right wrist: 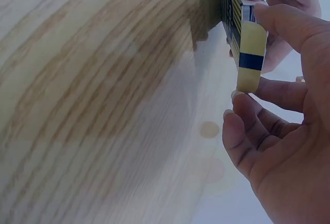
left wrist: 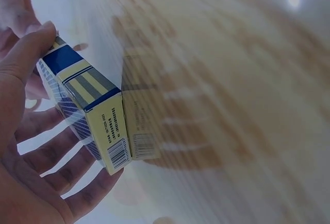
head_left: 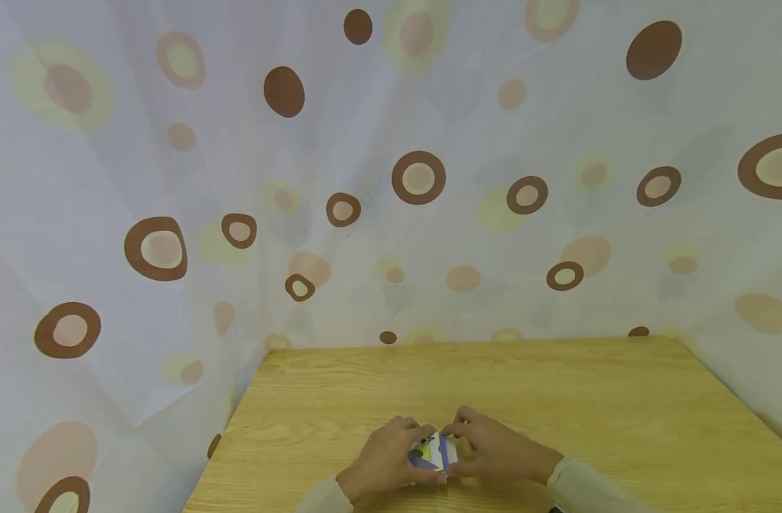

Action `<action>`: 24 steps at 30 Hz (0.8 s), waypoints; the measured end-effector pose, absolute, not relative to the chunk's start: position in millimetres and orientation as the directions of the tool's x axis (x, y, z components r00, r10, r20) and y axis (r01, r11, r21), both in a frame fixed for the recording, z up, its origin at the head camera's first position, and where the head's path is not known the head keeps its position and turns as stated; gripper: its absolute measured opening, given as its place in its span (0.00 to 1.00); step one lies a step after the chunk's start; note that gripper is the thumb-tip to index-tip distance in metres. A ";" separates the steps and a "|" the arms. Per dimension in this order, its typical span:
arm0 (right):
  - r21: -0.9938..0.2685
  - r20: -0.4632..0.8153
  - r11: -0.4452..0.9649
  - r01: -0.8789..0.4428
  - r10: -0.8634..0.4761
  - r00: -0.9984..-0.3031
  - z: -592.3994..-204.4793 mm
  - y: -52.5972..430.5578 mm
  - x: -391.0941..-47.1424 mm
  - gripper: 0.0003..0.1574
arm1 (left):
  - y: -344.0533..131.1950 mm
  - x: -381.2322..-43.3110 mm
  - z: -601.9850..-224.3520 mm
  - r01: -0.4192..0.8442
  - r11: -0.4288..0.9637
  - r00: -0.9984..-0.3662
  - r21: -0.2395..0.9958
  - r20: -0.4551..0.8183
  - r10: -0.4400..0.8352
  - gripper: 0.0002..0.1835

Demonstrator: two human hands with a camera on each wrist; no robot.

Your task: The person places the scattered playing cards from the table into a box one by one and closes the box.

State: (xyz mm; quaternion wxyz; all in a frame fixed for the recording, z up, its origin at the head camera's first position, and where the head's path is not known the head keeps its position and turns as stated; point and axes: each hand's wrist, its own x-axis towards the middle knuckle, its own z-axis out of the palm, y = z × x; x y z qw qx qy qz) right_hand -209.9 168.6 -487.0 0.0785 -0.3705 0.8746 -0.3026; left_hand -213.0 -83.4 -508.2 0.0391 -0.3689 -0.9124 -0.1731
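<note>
A small cardboard box (head_left: 429, 450) in blue, white and yellow lies between both hands, low over the wooden table. My left hand (head_left: 387, 456) holds it by its edges, thumb on one side and fingers on the other. In the left wrist view, the end of the box (left wrist: 109, 126) carries a barcode and small print. My right hand (head_left: 493, 449) pinches the other end of the box. There, in the right wrist view, a yellow end flap (right wrist: 251, 59) with a dark blue band shows between the right fingertips. What the box contains is hidden.
The wooden table (head_left: 525, 385) spreads behind and beside the hands. A white sheet (head_left: 455, 235) with brown and beige circles hangs at the back and both sides. In the left wrist view, the shiny tabletop mirrors the box.
</note>
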 end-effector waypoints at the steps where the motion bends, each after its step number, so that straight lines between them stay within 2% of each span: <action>1: -0.584 0.085 0.547 -0.599 -0.693 -0.716 -487.2 167.8 -209.5 0.39 | -83.3 -212.7 -508.0 0.686 0.669 -0.725 0.287 0.198 0.659 0.44; 9: -0.598 0.108 0.551 -0.582 -0.664 -0.740 -483.3 165.9 -205.1 0.39 | -83.0 -212.2 -507.4 0.695 0.661 -0.718 0.283 0.217 0.662 0.44; 19: -0.563 0.192 0.546 -0.620 -0.644 -0.741 -485.1 164.7 -207.4 0.14 | -82.1 -212.6 -509.1 0.718 0.637 -0.695 0.280 0.243 0.677 0.42; 24: -0.555 0.197 0.549 -0.626 -0.644 -0.739 -486.0 159.7 -209.1 0.07 | -82.3 -212.6 -509.0 0.710 0.643 -0.702 0.286 0.228 0.674 0.42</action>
